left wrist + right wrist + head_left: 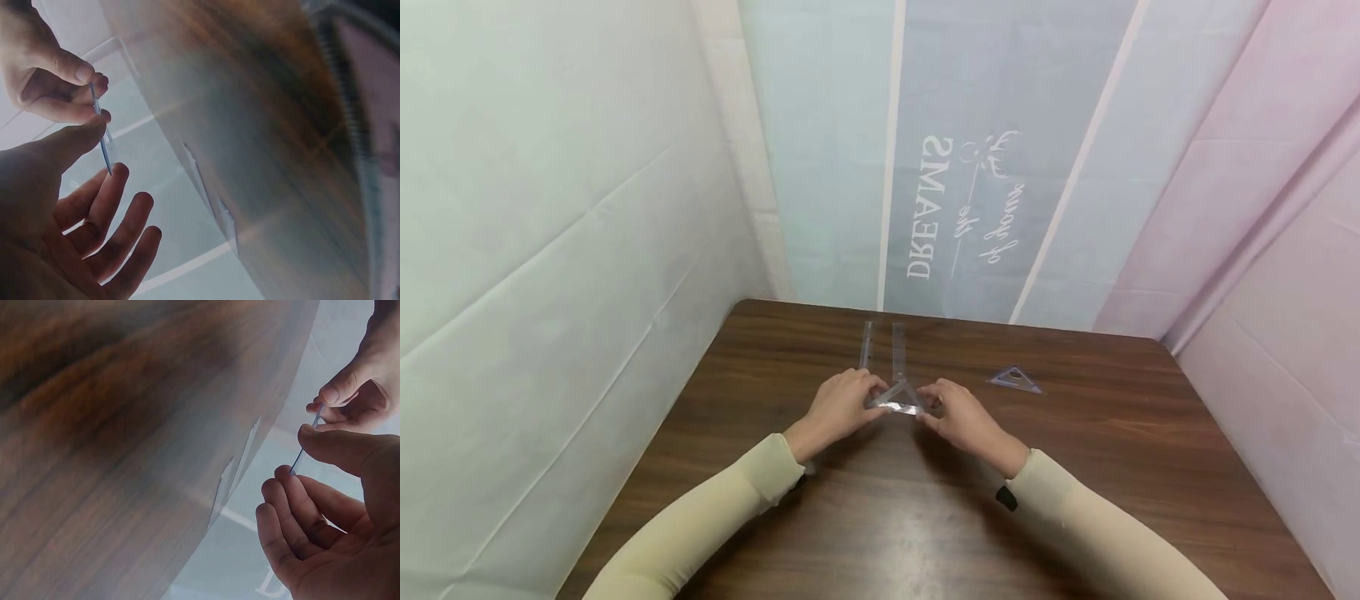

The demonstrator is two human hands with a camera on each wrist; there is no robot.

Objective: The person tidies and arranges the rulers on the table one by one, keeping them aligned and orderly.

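Note:
Both hands hold a clear plastic set square (901,407) between them over the table, one at each end of its long edge. My left hand (844,402) pinches its left corner with the thumb and fingers. On the other side, my right hand (961,417) pinches the right corner. The left wrist view shows the set square (104,150) edge-on as a thin blue line, with the lower fingers spread away from it. It looks equally thin in the right wrist view, where the right thumb (319,439) presses on it.
Just beyond the hands, two clear rulers (867,343) (898,348) lie side by side near the back edge of the brown wooden table (1105,467). A second set square (1017,379), with bluish edges, lies to the right. Fabric with lettering (932,208) hangs behind the table.

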